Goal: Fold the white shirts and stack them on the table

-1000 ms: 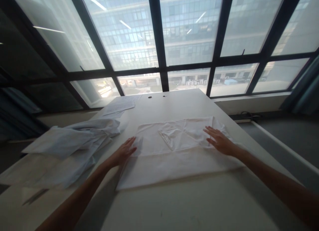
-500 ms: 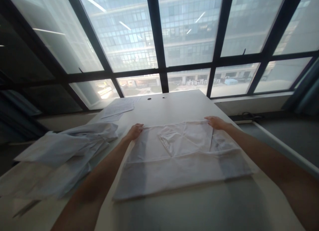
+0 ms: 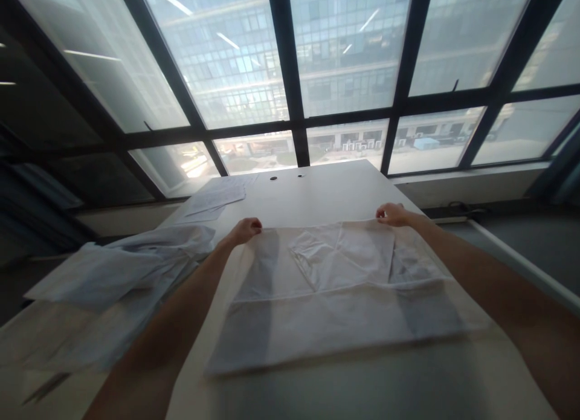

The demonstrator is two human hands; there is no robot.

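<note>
Bare fingers pinch the far edge of a white cloth (image 3: 335, 320) on a white table (image 3: 317, 193), as I view it from afar through the head camera. The left hand (image 3: 247, 229) grasps the edge near its left end, and the right hand (image 3: 392, 214) grasps it toward the right, fingers curled. The cloth lies spread between my forearms, rumpled in the middle. To the left rests a pile of fabric (image 3: 99, 272), with papers (image 3: 217, 196) beyond it, before tall dark-framed windows (image 3: 235, 63).
</note>
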